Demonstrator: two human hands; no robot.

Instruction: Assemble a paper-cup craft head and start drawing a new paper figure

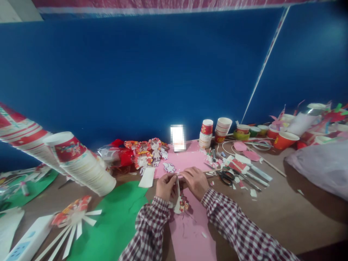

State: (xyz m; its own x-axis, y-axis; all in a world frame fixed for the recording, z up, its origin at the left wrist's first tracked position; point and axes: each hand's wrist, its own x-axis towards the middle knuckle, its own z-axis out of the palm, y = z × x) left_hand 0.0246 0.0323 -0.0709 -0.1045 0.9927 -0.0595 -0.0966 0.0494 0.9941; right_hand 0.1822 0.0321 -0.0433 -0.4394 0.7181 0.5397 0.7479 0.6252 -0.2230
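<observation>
Over a pink paper sheet (194,232), both hands meet at the top of a cut paper-cup piece (178,203), pale on one side with a red printed patch on the other. My left hand (165,186) pinches its upper left edge with thumb and fingers. My right hand (195,181) closes on the same upper edge from the other side, its fingers bent together; the fingertips partly hide the piece. Just beyond the hands lies a white paper cutout figure (169,167). A white cup-wall piece (147,177) lies left of my left hand.
Black-handled scissors (227,177) and paper scraps lie to the right. Tall leaning cup stacks (84,163) and green paper (114,217) are at left, near a white power strip (31,237). Coloured animal cutouts (144,156) stand behind. A plastic bag (320,163) sits at far right.
</observation>
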